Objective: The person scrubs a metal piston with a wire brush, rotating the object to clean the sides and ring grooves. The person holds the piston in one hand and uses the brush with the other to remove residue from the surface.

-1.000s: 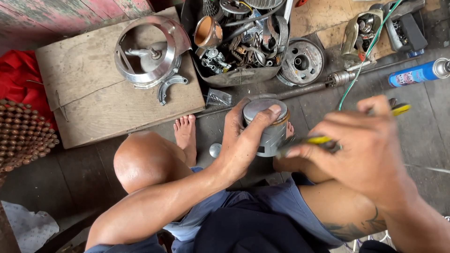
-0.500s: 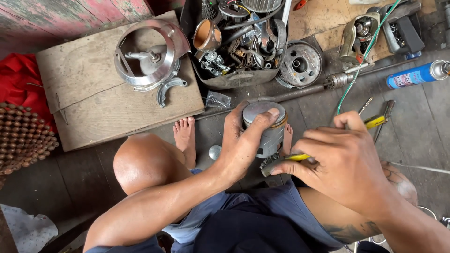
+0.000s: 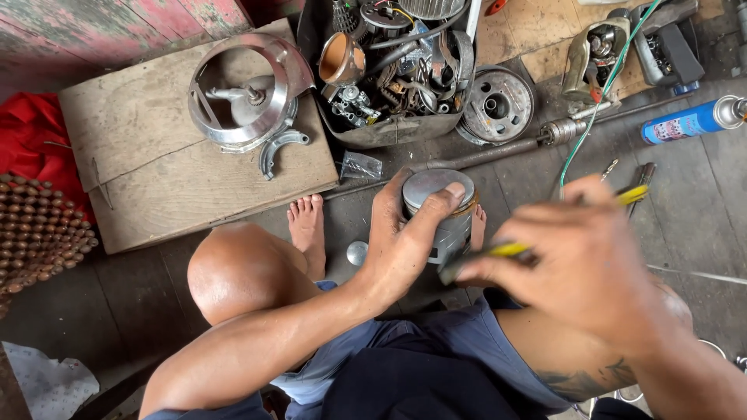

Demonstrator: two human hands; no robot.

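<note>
My left hand [image 3: 401,241] grips a grey metal piston [image 3: 440,214], thumb over its flat top, holding it upright between my knees. My right hand [image 3: 580,268] is shut on a yellow-handled wire brush [image 3: 498,253]; its bristle end touches the piston's lower right side. The right hand and brush are motion-blurred. My bare feet rest on the dark floor behind the piston.
A metal tub [image 3: 393,70] of engine parts stands ahead. A round alloy housing [image 3: 245,89] and a curved shoe lie on a wooden board [image 3: 156,155]. A brake drum [image 3: 498,101], a long rod [image 3: 482,155], a blue spray can [image 3: 685,120], and a small round cap [image 3: 357,251] lie around.
My right hand has stroked the brush back and forth against the piston's side, now shifted slightly up and right. My left hand keeps the same hold.
</note>
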